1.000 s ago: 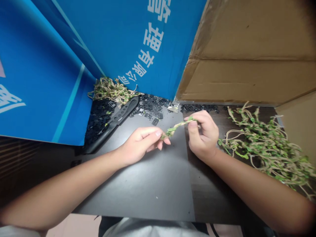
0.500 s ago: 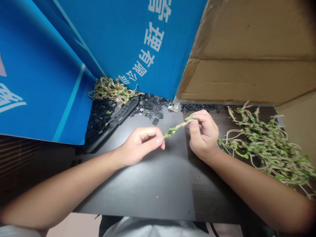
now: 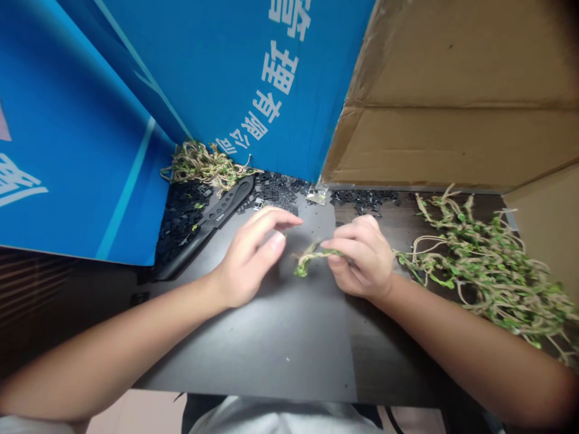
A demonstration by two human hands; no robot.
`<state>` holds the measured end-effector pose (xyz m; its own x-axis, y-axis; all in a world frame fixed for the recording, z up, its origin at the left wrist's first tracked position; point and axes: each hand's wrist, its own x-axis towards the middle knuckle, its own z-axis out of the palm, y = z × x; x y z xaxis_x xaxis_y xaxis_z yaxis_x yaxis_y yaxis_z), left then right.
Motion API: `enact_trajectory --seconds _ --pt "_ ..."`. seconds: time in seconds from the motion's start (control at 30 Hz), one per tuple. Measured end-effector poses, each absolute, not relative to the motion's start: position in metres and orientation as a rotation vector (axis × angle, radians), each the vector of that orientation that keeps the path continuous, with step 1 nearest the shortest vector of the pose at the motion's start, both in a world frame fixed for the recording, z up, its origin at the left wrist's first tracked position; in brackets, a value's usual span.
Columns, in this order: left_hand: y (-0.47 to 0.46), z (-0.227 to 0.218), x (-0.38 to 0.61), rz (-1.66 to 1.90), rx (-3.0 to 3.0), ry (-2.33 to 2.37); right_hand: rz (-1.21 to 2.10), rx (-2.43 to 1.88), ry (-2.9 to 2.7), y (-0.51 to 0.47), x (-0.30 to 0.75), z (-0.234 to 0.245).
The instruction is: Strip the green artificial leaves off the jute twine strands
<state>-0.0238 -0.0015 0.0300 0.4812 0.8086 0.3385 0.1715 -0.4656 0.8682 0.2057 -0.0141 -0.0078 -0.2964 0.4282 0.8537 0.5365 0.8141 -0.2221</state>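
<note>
- The left hand [image 3: 251, 259] is loosely spread, thumb and forefinger parted in a wide curve; it seems to hold nothing, though a tiny greenish speck by the thumb tip is too blurred to make out.
- The right hand [image 3: 362, 256] is curled, pinching a leafy twine strand [image 3: 308, 260] between thumb and fingers; the strand's green, slightly blurred end sticks out into the gap between the hands, and the curled fingers hide the rest.
- Under both hands lies a smooth grey mat [image 3: 271, 349], its right edge meeting the dark wood-grain tabletop [image 3: 384, 361].
- To the right, just beyond the right forearm, a large tangled heap of leafy twine [image 3: 493, 271] spreads over the wood.
- Beyond the left forearm, a black tool with a pierced handle [image 3: 228, 205] lies slantwise.
- Small flat black pieces [image 3: 280, 193] are strewn around it and along the back, near a little clear packet [image 3: 316, 196].
- A smaller twine bundle [image 3: 203, 163] sits in the far left corner.
- Blue panels with white characters [image 3: 217, 66] and brown cardboard [image 3: 452, 138] stand upright behind, closing off the far side.
</note>
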Motion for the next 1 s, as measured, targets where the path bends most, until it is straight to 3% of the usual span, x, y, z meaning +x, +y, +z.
enact_trajectory --seconds 0.2,0.6,0.77,1.0 --pt "-0.013 0.029 -0.013 0.560 1.539 0.725 -0.143 -0.741 -1.928 -0.014 0.204 -0.007" --pt "-0.011 0.028 -0.017 0.387 1.183 0.726 -0.046 -0.874 -1.733 -0.005 0.204 -0.012" --pt "-0.014 0.031 -0.016 0.453 1.106 0.675 -0.007 -1.040 -1.698 0.000 0.206 -0.013" --pt "-0.005 0.034 -0.020 0.767 1.379 0.770 -0.256 -0.872 -2.238 -0.007 0.196 -0.015"
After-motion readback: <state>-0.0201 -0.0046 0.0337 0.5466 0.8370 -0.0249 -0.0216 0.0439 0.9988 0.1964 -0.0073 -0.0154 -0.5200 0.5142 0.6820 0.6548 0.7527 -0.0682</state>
